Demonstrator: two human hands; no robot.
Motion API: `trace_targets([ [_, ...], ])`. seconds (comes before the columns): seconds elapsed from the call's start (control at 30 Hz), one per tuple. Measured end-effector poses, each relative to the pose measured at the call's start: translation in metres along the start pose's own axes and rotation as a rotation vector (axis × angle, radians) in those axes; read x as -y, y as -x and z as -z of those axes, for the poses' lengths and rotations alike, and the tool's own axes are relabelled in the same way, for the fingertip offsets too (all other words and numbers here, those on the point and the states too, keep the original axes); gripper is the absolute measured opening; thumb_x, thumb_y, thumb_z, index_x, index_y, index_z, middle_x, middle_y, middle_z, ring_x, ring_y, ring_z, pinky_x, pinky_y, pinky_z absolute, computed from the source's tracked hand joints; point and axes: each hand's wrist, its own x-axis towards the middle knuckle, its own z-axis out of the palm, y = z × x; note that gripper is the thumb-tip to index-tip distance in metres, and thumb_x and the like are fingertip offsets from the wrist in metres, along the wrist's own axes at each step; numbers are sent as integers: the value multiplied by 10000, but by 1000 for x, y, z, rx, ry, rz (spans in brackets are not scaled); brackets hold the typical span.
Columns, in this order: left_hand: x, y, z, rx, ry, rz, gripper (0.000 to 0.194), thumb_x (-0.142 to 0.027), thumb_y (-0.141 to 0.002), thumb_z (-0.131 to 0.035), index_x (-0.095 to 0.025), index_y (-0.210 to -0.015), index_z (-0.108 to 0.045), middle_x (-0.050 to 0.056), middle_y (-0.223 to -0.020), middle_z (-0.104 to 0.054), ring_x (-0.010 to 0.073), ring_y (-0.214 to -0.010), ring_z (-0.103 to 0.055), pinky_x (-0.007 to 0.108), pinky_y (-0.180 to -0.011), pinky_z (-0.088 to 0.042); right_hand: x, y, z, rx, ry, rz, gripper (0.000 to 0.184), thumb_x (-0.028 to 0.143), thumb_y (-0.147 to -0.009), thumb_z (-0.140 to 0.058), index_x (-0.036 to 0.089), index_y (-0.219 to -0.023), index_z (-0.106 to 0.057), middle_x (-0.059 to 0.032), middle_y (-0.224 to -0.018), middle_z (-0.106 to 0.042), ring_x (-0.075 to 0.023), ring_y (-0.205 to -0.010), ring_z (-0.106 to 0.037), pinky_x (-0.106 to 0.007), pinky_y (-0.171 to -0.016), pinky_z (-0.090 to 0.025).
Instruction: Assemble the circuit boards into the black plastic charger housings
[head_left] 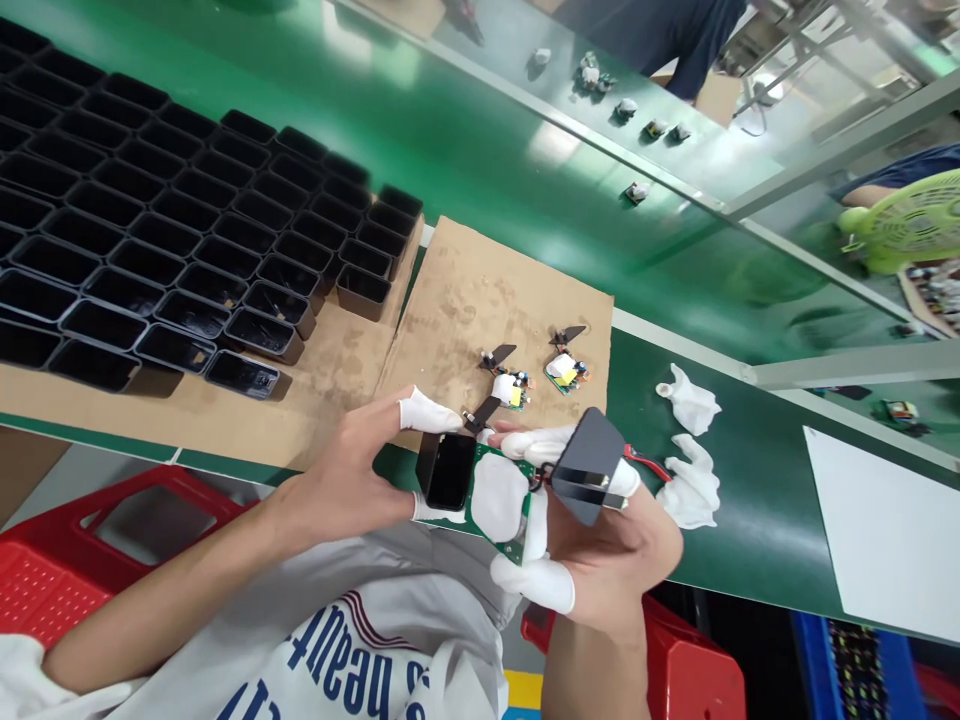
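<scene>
The left hand point(352, 480), thumb and forefinger capped in white finger cots, is closed in a pinch on a small glossy black rectangular plastic housing point(448, 470), its open mouth turned toward the other hand. The right hand point(600, 545), also in white cots, is curled round a small green circuit board with a white block component point(499, 500) and a dark grey flat plastic cover piece point(589, 465); a red wire point(645, 462) trails from behind it. Board and housing touch, both held in the air just above the near edge of the green conveyor table point(750, 520).

The board looks light and stiff but fragile, best gripped by its edges and not by the components or the wire. The housing seems light, rigid and rather slippery, so a hold across its outer walls suits it.

On the brown cardboard sheet point(465, 300) just beyond the hands lie two more small assembled circuit boards with black prongs point(517, 385). To the left, rows of empty black plastic housings point(172, 250) stand packed side by side, mouths up; most appear empty. Two loose white cloth gloves point(690, 440) lie right of the cardboard. Small parts point(626, 108) ride the far belt, where another person's dark sleeve point(660, 35) shows. A red plastic crate point(90, 550) sits below the table
</scene>
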Motion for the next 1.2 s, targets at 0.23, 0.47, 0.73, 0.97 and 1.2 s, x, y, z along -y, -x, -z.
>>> trace_targets([
  [0.23,-6,-2,-1,16,9,-57,620,20,-800,-879,-247,-1353,-791,99,-1261,-841,263,-1075,-807,366,-907,-642,1,4,-2,59,-21,-42,710,419,-780,-1095,282,-1424,-832,-110,-1166,-890,-351,-1015,-856,-502,-882,-752],
  [0.47,-6,0,0,27,15,-48,657,29,-780,-904,-257,-1358,-781,88,-1248,-836,255,-1050,-799,356,-889,-639,5,2,-5,98,61,-41,738,343,-731,-1125,296,-1404,-825,-90,-1150,-885,-353,-1020,-838,-509,-892,-727],
  [0.73,-7,0,0,36,11,-13,598,-44,-817,-931,-267,-1353,-788,69,-1201,-823,250,-1024,-790,357,-872,-620,4,1,-4,143,83,-26,675,318,-754,-1112,305,-1367,-829,-80,-1147,-878,-330,-991,-826,-477,-863,-712],
  [0.97,-4,-1,0,16,3,-48,643,13,-773,-885,-265,-1344,-786,45,-1143,-810,226,-994,-783,318,-834,-602,3,3,-4,174,42,-63,788,226,-773,-1093,309,-1491,-778,-102,-1296,-870,-337,-1067,-858,-479,-926,-735],
  [1.2,-7,-1,0,32,-7,3,531,-52,-817,-908,-235,-1304,-802,86,-1197,-837,251,-999,-791,367,-872,-641,0,6,-3,184,44,-73,761,180,-778,-1070,291,-1475,-784,-120,-1335,-864,-380,-1119,-865,-586,-1048,-716],
])
